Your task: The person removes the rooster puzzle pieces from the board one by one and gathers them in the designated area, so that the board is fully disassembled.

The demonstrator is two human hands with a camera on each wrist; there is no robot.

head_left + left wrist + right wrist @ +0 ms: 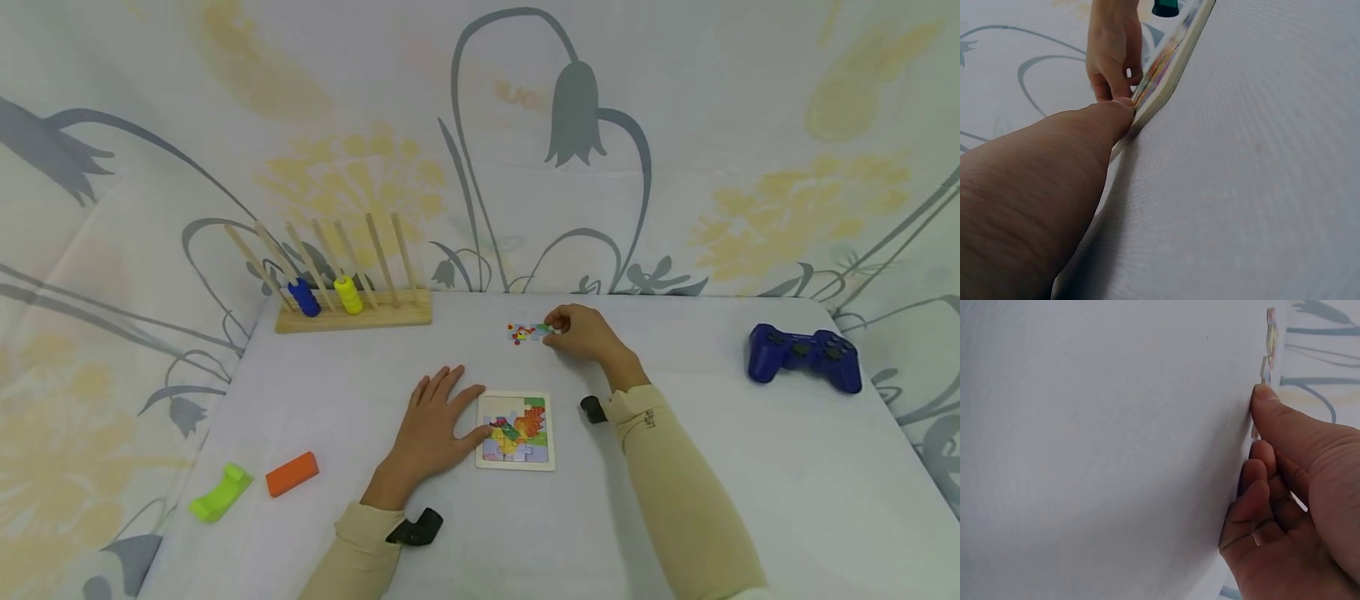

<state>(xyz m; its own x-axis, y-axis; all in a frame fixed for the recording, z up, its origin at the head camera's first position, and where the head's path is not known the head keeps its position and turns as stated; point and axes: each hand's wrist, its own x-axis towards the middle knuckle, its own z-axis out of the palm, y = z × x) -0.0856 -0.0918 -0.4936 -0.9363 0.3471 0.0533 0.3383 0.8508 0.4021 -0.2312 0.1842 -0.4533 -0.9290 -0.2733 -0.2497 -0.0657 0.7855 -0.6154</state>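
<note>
Jigsaw puzzle tray (517, 466), square with a smooth pale rim, sits mid-table, only partly filled. Biggest stuff: floral sheet (712, 92) behind, then a finely woven white tablecloth (750, 492). Far left there's a wooden peg abacus (375, 312) with blue and yellow rings. Left hand (435, 429) has its fingers spread wide, thumb over the tray's left rim, gripping nothing. Chunky blue gamepad (804, 353), far right. Right hand (587, 336) is curled into a pinch. Orange brick-shaped block (292, 474) and curved lime-green block (222, 493), near left. Tiniest: thin loose jigsaw pieces (527, 332), far side, right end in that pinch.
</note>
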